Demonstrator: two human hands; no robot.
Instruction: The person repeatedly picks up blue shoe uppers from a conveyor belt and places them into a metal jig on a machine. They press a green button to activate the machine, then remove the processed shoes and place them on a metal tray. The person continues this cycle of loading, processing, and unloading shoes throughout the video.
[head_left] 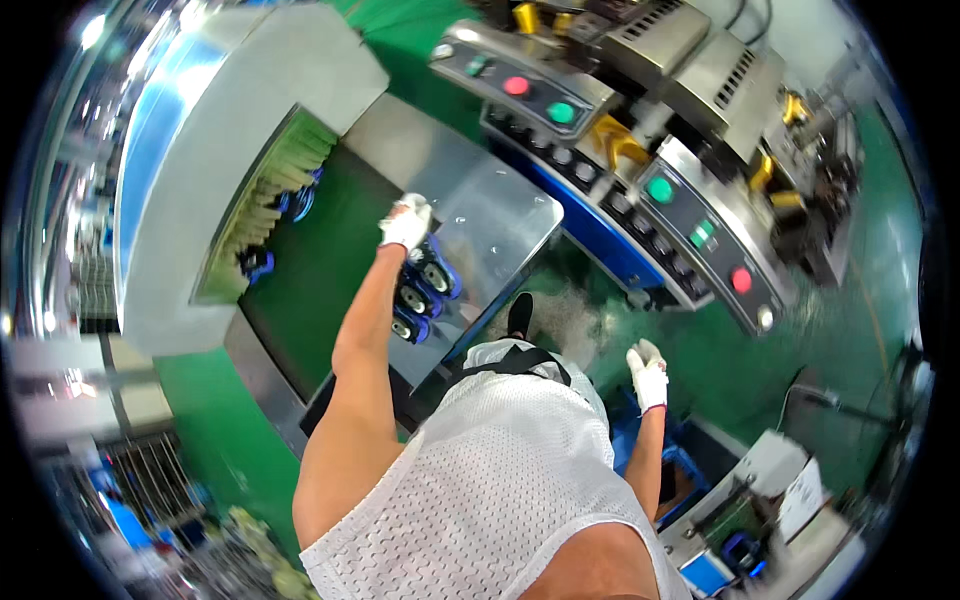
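Note:
My left hand [406, 224], in a white glove, reaches over the metal table beside the green conveyor belt [340, 215]. Right next to it, a row of blue-and-black shoe-like pieces [435, 276] with pale oval insides lies on the table. The fingers of that hand look bent, but too little shows to tell whether they hold anything. Out to the right, my right hand [649, 376], also gloved in white, hangs above the green floor. Its fingers are loosely extended and nothing is in it.
More blue pieces [298, 203] sit on the belt by the bristly curtain [262, 195] of a grey hooded machine [225, 130]. Ahead to the right stand machines with button panels [705, 232] and yellow parts [620, 143]. A blue crate [690, 465] is near my right forearm.

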